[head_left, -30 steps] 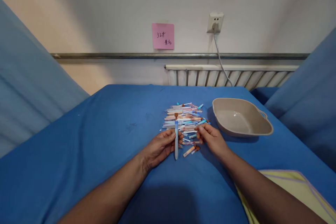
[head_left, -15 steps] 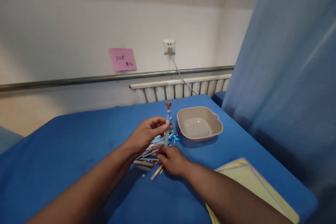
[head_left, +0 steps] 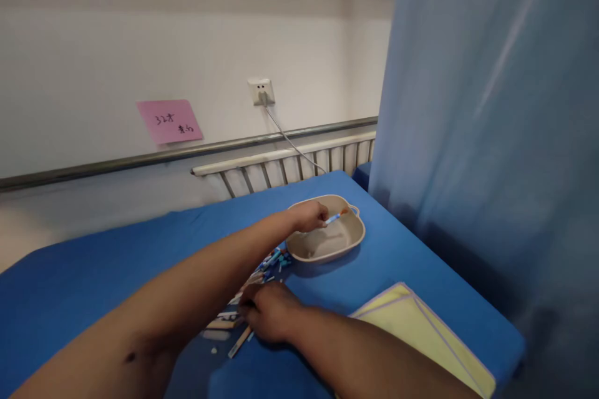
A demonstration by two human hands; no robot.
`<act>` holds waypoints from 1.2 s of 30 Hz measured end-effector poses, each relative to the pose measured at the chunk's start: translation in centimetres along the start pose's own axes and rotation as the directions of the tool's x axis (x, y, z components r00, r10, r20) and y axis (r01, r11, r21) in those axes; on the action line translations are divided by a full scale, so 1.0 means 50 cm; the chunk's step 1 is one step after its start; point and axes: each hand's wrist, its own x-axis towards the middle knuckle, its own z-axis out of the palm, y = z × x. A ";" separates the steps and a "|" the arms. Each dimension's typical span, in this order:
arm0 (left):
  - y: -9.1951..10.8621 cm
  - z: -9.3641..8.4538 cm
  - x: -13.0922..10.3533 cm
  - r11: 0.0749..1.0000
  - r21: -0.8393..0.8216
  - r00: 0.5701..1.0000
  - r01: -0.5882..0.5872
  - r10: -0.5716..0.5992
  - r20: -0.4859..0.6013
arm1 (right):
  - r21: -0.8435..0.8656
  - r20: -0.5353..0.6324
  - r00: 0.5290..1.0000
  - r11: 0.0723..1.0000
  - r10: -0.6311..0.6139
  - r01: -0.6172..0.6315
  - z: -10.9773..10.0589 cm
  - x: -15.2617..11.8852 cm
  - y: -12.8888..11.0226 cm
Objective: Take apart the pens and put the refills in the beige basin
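Over the beige basin, my left hand is closed on a thin light blue stick with an orange-brown tip, which points right. My right hand rests low at the pile of small sticks, its fingers bent down among them. What those fingers hold, if anything, is hidden. A tan stick lies just below them, and blue and white pieces spread up toward the basin. The basin shows nothing lying on its visible floor.
A blue cloth covers the bed. Folded yellow cloths lie at the lower right. A blue curtain hangs at the right. Behind are a white rail, a plugged-in cord and a pink note.
My left hand has moved right from above the pile to over the basin, with the stick now tilted to the side. My right hand remains low by the pile. The view has turned right.
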 end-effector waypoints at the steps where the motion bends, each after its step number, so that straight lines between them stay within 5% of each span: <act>1: 0.000 0.004 0.009 0.999 0.049 0.999 0.007 -0.009 0.038 | -0.010 0.002 1.000 1.000 0.007 -0.007 0.001 0.002 0.000; 7: 0.014 0.030 0.035 0.963 0.266 0.955 0.045 -0.120 0.273 | -0.070 0.032 0.999 0.998 0.004 -0.002 -0.002 0.009 -0.001; 11: 0.032 0.043 0.039 0.951 0.303 0.928 0.067 -0.171 0.332 | -0.091 0.053 0.998 0.996 -0.020 0.025 -0.006 0.008 -0.003; 23: 0.028 0.051 0.017 0.989 0.114 0.993 0.096 -0.103 0.058 | -0.009 0.001 1.000 1.000 0.013 -0.013 0.007 0.002 0.008; 26: 0.014 0.009 -0.051 0.995 0.033 0.994 0.094 -0.092 -0.061 | 0.148 -0.055 0.998 0.988 -0.032 0.040 0.010 -0.010 0.012; 30: -0.027 -0.030 -0.223 0.984 -0.133 0.947 0.121 -0.154 -0.282 | 0.382 -0.190 0.978 0.924 0.083 -0.004 0.021 -0.017 0.025; 33: -0.069 0.008 -0.369 0.940 -0.292 0.869 0.174 -0.286 -0.403 | 0.547 -0.233 0.955 0.837 0.184 -0.028 0.028 -0.015 0.038; 36: -0.107 0.094 -0.479 0.873 -0.402 0.799 0.275 -0.440 -0.410 | 0.627 -0.231 0.938 0.777 0.257 -0.058 0.033 -0.009 0.051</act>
